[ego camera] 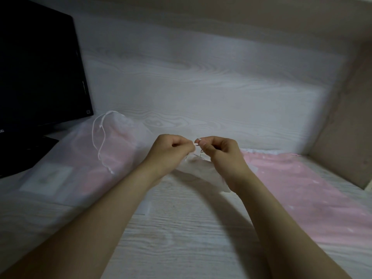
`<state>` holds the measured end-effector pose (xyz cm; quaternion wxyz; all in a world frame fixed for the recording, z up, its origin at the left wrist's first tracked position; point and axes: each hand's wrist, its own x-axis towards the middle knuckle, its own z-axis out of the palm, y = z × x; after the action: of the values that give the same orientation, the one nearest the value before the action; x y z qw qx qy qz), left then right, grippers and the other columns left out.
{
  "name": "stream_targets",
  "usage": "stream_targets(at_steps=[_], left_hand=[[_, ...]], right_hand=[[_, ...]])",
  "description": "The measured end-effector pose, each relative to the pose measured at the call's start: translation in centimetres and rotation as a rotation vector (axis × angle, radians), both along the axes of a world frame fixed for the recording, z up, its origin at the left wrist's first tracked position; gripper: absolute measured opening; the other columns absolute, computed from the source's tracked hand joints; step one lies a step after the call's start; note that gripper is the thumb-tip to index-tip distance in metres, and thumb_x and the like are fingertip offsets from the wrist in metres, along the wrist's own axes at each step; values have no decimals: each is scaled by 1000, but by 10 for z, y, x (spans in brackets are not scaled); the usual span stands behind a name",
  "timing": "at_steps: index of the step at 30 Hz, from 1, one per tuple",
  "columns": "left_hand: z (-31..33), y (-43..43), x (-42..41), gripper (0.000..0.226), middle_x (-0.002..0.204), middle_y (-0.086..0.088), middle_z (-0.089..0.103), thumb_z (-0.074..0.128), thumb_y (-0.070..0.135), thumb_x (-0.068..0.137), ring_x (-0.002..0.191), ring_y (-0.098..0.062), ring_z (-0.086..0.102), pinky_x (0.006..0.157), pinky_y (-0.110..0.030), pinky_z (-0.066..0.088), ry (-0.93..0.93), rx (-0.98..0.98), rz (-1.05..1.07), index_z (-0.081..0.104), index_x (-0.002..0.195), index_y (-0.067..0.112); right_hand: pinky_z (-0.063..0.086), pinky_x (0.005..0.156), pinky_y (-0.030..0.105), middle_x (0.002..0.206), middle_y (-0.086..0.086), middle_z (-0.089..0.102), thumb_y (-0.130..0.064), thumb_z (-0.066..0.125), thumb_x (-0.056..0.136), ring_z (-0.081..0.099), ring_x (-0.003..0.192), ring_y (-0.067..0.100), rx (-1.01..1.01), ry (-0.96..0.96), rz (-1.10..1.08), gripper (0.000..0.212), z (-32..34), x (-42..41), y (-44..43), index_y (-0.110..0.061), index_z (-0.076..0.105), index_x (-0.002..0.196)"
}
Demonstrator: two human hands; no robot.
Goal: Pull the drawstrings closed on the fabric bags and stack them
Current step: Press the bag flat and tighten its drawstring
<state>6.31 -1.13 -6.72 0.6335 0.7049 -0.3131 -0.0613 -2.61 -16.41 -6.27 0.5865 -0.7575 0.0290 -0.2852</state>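
Seen from the head, the left hand (171, 152) and right hand (223, 156) curl fingertip to fingertip, each pinching the thin drawstring (196, 144) of a sheer white bag (203, 174) sagging just beneath the fingers (210, 143). The drawstring is slight; pulling unevenly could slip it free or jam the gathers. A closed bag (84, 158) lies left of them.

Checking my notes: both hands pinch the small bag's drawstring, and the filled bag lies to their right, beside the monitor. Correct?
No: the head view shows the filled bag lying to their left, beside the monitor. The left hand and right hand do pinch the drawstring of the small bag.
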Motion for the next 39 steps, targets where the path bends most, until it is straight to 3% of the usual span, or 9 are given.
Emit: stream_targets(at_steps=[2, 8, 11, 13, 15, 19, 23, 30, 39], left_hand=[[9, 2, -1, 33, 92, -12, 79, 64, 32, 76, 92, -32, 73, 91, -43, 56, 152, -136, 22, 79, 84, 3], [30, 14, -6, 58, 75, -10, 72, 53, 21, 104, 87, -26, 75, 102, -42, 57, 474, -616, -230, 59, 47, 17], [29, 14, -1, 55, 54, 1, 35, 56, 34, 108, 50, -15, 41, 69, -35, 58, 615, -641, -191, 40, 57, 22], [25, 12, 5, 50, 56, 3, 19, 49, 36, 110, 50, -15, 16, 45, -24, 31, 507, -527, -26, 34, 64, 25], [22, 12, 10, 42, 54, 5, 20, 47, 28, 107, 51, -15, 13, 42, -20, 17, 363, -457, 122, 33, 67, 25], [17, 19, 10, 27, 49, 9, 45, 56, 20, 92, 49, -13, 40, 50, -31, 33, -105, -286, 414, 53, 66, 17], [10, 22, 3, 20, 64, 10, 66, 62, 31, 85, 65, -8, 63, 64, -28, 50, -514, -38, 472, 65, 68, 20], [-2, 24, 0, 33, 77, 14, 68, 63, 63, 82, 76, -15, 65, 72, -32, 53, -793, 538, 378, 65, 77, 31], [-13, 15, 19, 16, 83, 13, 70, 70, 38, 99, 87, -14, 60, 82, -30, 49, -768, 346, 188, 74, 87, 28]], right_hand=[[53, 80, 20, 100, -6, 79, -15, 64, 102, 70, 87, 2, 50, 9, -48, 18, -1, 3, -4, -6, 79, 93], [49, 72, 9, 95, -5, 79, -11, 66, 99, 71, 86, 2, -13, 12, -104, 17, -3, 3, -7, -8, 80, 89], [51, 79, 11, 96, -6, 80, -10, 65, 98, 73, 93, 5, -77, 59, -61, 18, -2, 1, -6, -10, 81, 88], [49, 80, 6, 97, -9, 80, -14, 65, 98, 71, 98, 0, -122, 95, -27, 20, 0, -3, -4, -13, 82, 89], [45, 75, 1, 96, -13, 79, -22, 62, 100, 67, 97, -9, -248, 136, -63, 24, 2, -5, -3, -20, 83, 91], [37, 70, 4, 81, -21, 65, -38, 61, 101, 60, 85, -9, -635, 177, -224, 27, 2, -7, -6, -22, 80, 90], [34, 67, -2, 73, -18, 53, -41, 65, 100, 52, 79, -23, -727, 96, -260, 36, 1, -9, -8, -12, 78, 82], [53, 70, 31, 69, -9, 72, -43, 73, 93, 67, 67, 8, -580, -34, -466, 29, -4, 3, -19, -22, 78, 75], [42, 65, 31, 77, -6, 66, -29, 57, 104, 60, 74, 9, -683, 64, -346, 24, -5, 2, -17, -13, 69, 91]])
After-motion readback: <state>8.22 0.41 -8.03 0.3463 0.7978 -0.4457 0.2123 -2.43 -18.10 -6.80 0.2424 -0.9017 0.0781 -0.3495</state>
